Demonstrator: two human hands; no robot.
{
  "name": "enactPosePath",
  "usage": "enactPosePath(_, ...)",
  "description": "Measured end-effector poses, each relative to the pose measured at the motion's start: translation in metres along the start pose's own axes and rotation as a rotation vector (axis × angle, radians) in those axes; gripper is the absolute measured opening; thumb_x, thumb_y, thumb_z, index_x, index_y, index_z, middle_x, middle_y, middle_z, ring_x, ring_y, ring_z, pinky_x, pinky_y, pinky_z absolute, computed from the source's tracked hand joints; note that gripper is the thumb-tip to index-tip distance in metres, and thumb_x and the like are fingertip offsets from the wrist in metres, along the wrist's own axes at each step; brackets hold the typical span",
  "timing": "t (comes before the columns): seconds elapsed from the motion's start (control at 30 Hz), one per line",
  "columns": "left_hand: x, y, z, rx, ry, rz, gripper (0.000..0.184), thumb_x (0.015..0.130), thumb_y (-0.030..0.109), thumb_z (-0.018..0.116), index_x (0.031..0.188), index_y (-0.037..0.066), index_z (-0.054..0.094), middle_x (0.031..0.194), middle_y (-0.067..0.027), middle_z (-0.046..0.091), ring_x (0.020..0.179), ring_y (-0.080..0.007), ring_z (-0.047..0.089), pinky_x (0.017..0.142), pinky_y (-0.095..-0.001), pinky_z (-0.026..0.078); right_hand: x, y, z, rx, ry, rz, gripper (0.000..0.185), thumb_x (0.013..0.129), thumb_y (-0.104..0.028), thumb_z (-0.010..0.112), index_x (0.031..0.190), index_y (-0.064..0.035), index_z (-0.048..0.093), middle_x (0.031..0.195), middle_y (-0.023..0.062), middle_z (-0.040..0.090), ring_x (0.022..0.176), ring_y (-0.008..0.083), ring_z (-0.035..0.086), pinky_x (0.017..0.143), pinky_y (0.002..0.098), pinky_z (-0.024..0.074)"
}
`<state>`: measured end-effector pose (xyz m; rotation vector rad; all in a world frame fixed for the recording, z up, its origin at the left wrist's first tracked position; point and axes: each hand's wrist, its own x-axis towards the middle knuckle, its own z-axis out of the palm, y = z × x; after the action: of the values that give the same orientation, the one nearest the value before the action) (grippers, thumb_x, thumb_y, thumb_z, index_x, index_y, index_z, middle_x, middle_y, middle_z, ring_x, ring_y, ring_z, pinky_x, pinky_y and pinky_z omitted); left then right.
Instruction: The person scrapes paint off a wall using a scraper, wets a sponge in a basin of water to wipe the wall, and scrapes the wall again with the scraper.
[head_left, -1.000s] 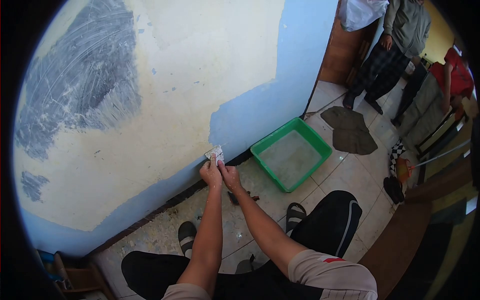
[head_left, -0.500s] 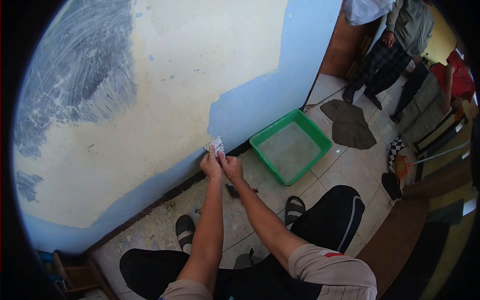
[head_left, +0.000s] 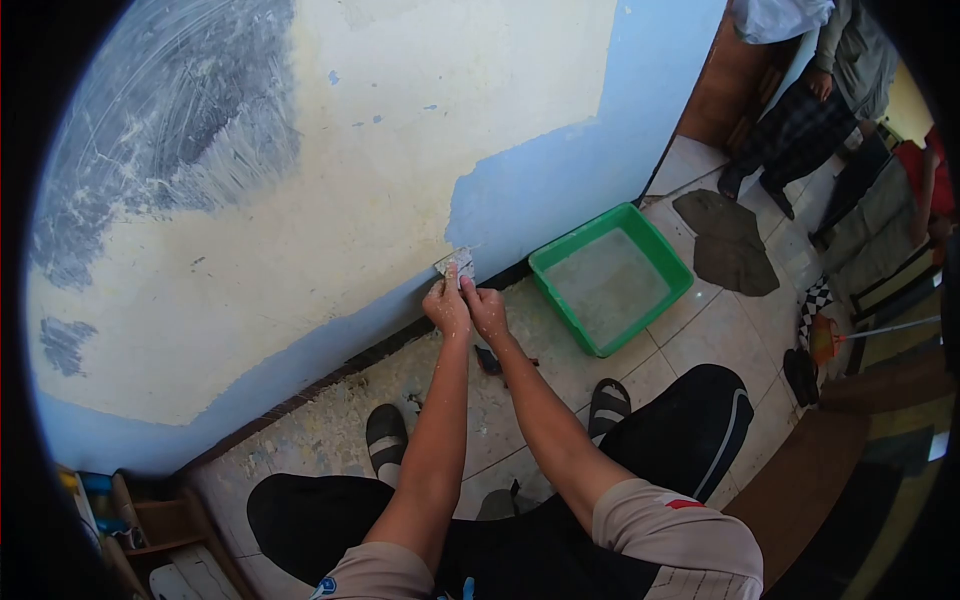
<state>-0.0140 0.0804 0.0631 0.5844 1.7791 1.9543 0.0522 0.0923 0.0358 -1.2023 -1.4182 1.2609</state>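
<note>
Both of my hands grip a small, flat scraper (head_left: 456, 263) crusted with whitish flakes, its edge against the lower wall (head_left: 370, 200) where cream plaster meets blue paint. My left hand (head_left: 447, 306) is closed on the scraper from the left, thumb up along it. My right hand (head_left: 486, 309) is closed on it from the right, touching the left. Flakes speckle the fingers. How much of the scraper lies under the fingers is hidden.
A green basin (head_left: 612, 280) of cloudy water stands right of my hands. Brown cloths (head_left: 725, 243) lie beyond it. Paint chips litter the floor below the wall. Two people are at the upper right. A wooden shelf (head_left: 165, 515) stands lower left.
The view has shifted, so the wall, basin and people appear further right. My hands have stayed on the scraper at the blue paint's edge, slightly further up the wall.
</note>
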Motion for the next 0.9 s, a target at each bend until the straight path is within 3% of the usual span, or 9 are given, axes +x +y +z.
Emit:
enactPosePath(0.07, -0.001, 0.000, 0.000, 0.017, 0.003, -0.005, 0.037, 0.092, 0.028, 0.071, 0.072, -0.003, 0.068, 0.065, 0.0000, 0.060, 0.057, -0.0074, 0.048, 0.052, -0.0264, 0.041, 0.001, 0.003, 0.000, 0.038, -0.008, -0.007, 0.061, 0.094, -0.054, 0.058, 0.082, 0.0038, 0.073, 0.058, 0.0172, 0.063, 0.054, 0.0177, 0.061, 0.055, 0.0370, 0.0460)
enactPosePath(0.43, 0.001, -0.001, 0.004, -0.039, 0.046, 0.002, 0.037, 0.091, 0.027, 0.071, 0.071, -0.003, 0.067, 0.063, 0.0001, 0.059, 0.056, -0.0077, 0.047, 0.051, -0.0269, 0.039, 0.007, 0.009, 0.001, 0.001, -0.008, 0.003, 0.061, 0.093, -0.053, 0.059, 0.079, 0.0044, 0.073, 0.056, 0.0164, 0.062, 0.053, 0.0169, 0.059, 0.055, 0.0368, 0.0462)
enactPosePath(0.57, -0.002, 0.021, 0.009, -0.132, 0.005, -0.083, 0.035, 0.092, 0.028, 0.070, 0.075, -0.003, 0.069, 0.071, -0.0020, 0.064, 0.062, -0.0091, 0.054, 0.056, -0.0266, 0.045, 0.017, 0.007, 0.000, -0.028, 0.022, -0.078, 0.060, 0.093, -0.054, 0.059, 0.079, 0.0027, 0.074, 0.055, 0.0168, 0.061, 0.052, 0.0166, 0.058, 0.054, 0.0370, 0.0452)
enactPosePath(0.7, 0.011, 0.076, 0.032, -0.399, 0.004, 0.021, 0.035, 0.093, 0.026, 0.069, 0.080, -0.007, 0.070, 0.071, -0.0040, 0.065, 0.062, -0.0097, 0.055, 0.059, -0.0269, 0.049, 0.042, -0.068, -0.020, -0.122, -0.093, -0.093, 0.062, 0.093, -0.056, 0.058, 0.079, 0.0025, 0.074, 0.055, 0.0171, 0.061, 0.053, 0.0174, 0.061, 0.055, 0.0365, 0.0468)
enactPosePath(0.8, 0.005, 0.083, 0.031, -0.308, 0.054, 0.036, 0.036, 0.093, 0.026, 0.069, 0.078, -0.007, 0.069, 0.070, -0.0043, 0.065, 0.061, -0.0096, 0.054, 0.057, -0.0272, 0.047, 0.044, -0.079, -0.017, -0.141, -0.101, -0.080, 0.065, 0.092, -0.058, 0.057, 0.079, 0.0031, 0.074, 0.057, 0.0182, 0.062, 0.057, 0.0180, 0.064, 0.058, 0.0360, 0.0492)
enactPosePath(0.87, 0.006, 0.066, 0.023, -0.272, 0.068, 0.030, 0.036, 0.093, 0.025, 0.069, 0.076, -0.006, 0.069, 0.068, -0.0043, 0.065, 0.061, -0.0097, 0.054, 0.056, -0.0281, 0.046, 0.027, -0.065, -0.001, -0.013, 0.007, -0.106, 0.064, 0.095, -0.055, 0.056, 0.074, 0.0041, 0.072, 0.054, 0.0089, 0.061, 0.056, 0.0092, 0.056, 0.055, 0.0319, 0.0466)
enactPosePath(0.9, 0.003, 0.057, 0.018, -0.228, 0.064, 0.016, 0.038, 0.092, 0.026, 0.070, 0.074, -0.006, 0.068, 0.066, -0.0046, 0.065, 0.060, -0.0098, 0.054, 0.055, -0.0290, 0.045, 0.018, -0.064, -0.004, -0.023, -0.012, -0.051, 0.064, 0.094, -0.055, 0.057, 0.075, 0.0045, 0.072, 0.056, 0.0090, 0.062, 0.058, 0.0095, 0.057, 0.056, 0.0318, 0.0472)
